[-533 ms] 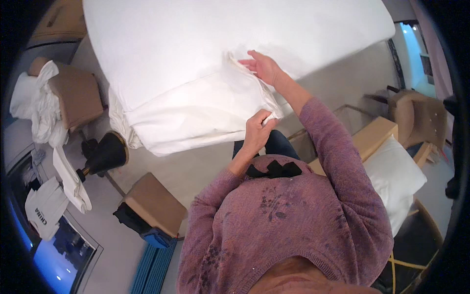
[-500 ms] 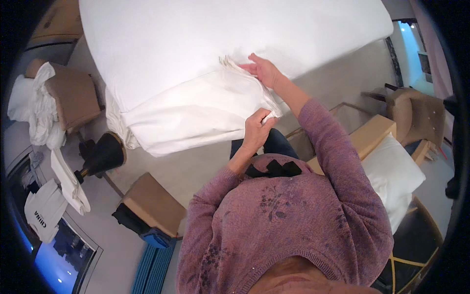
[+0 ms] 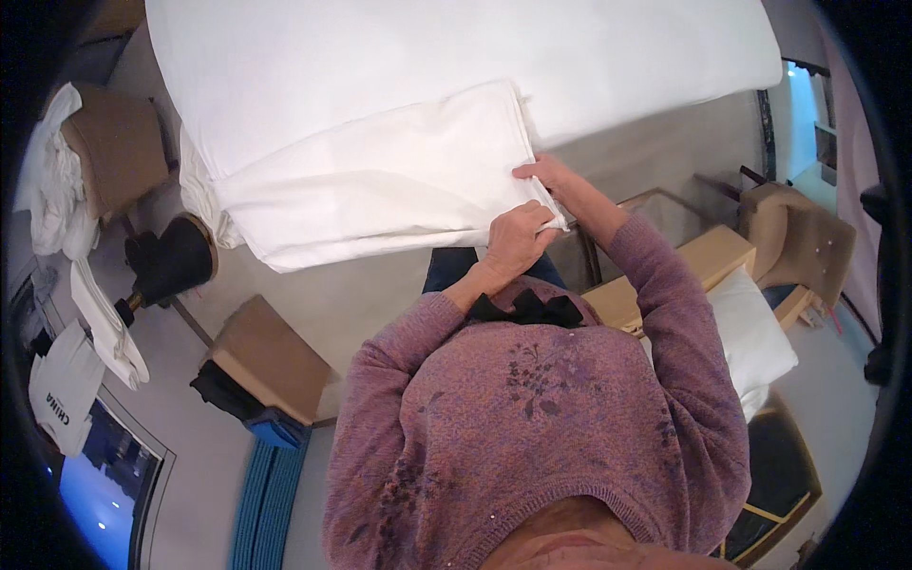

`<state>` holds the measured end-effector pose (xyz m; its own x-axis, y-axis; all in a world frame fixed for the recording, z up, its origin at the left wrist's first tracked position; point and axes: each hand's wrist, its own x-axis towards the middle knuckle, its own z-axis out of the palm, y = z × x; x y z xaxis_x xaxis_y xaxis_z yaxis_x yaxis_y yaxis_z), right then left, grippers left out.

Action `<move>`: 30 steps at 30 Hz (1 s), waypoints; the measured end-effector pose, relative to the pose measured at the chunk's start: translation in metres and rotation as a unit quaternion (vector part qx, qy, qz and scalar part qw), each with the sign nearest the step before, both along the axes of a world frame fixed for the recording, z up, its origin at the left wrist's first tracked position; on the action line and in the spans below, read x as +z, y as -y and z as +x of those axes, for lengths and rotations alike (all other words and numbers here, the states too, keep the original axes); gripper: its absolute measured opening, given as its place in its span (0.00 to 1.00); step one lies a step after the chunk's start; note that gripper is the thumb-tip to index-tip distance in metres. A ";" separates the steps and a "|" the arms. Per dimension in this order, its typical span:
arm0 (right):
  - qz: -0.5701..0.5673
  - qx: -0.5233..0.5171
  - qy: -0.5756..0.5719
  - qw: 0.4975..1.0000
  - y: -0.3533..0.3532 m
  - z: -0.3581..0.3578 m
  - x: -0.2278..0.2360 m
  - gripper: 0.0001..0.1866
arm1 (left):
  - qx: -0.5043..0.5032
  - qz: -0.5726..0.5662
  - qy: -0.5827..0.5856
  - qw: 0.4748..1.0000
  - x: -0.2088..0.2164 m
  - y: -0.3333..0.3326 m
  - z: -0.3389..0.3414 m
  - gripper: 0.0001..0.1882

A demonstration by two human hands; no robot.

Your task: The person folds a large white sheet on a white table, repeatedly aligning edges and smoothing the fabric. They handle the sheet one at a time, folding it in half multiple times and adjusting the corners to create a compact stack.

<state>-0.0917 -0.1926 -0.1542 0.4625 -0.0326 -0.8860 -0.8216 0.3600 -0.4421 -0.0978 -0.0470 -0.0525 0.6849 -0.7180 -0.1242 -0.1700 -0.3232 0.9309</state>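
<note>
A white cloth [image 3: 380, 171], folded in layers, lies over the near edge of a broad white-covered surface [image 3: 456, 47]. Its left end droops in bunched folds. My left hand [image 3: 516, 237] is closed round the near right corner of the cloth, which pokes out past the fingers. Just beyond it, my right hand [image 3: 554, 180] grips the cloth's right edge, thumb on top and the other fingers partly hidden. Between the two hands the edge is drawn fairly straight.
A brown chair [image 3: 119, 147] draped with white cloth and a black lampshade [image 3: 176, 256] stand at left. Nearer is a cardboard box [image 3: 271, 356]. On the right are a long carton [image 3: 684, 275], a white pillow [image 3: 750, 332] and a tan armchair [image 3: 798, 233].
My right hand has moved toward me and closed on the cloth's edge. The cloth's crumpled right side now lies flatter and squarer. My left hand has shifted slightly right, still holding the corner.
</note>
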 end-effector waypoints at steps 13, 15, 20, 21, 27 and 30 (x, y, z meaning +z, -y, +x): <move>0.177 -0.092 -0.053 0.979 -0.001 -0.052 0.073 0.18 | -0.046 -0.029 -0.015 0.998 -0.002 -0.004 -0.005 0.08; 0.158 -0.081 -0.053 0.983 -0.006 -0.056 0.072 0.18 | -0.057 -0.031 -0.030 0.997 -0.001 -0.005 -0.005 0.07; 0.082 -0.127 0.000 0.989 -0.017 -0.044 0.085 0.18 | 0.011 -0.048 -0.075 0.996 0.004 -0.044 -0.010 0.07; 0.074 -0.139 0.007 0.987 -0.017 -0.040 0.093 0.18 | 0.058 -0.003 -0.161 0.985 0.005 -0.060 -0.012 0.07; 0.057 -0.161 0.090 0.981 -0.018 -0.027 0.129 0.20 | 0.442 -0.036 -0.599 0.667 -0.013 -0.145 -0.008 0.15; 0.049 -0.150 0.099 0.983 -0.020 -0.025 0.133 0.21 | 0.495 -0.292 -0.515 0.635 -0.035 -0.164 0.010 0.20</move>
<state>-0.1169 -0.1722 -0.0212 0.6094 -0.1129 -0.7848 -0.5734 0.6209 -0.5346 -0.0880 0.1167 -0.0880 0.6073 -0.1275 -0.7841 0.6451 0.6553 0.3931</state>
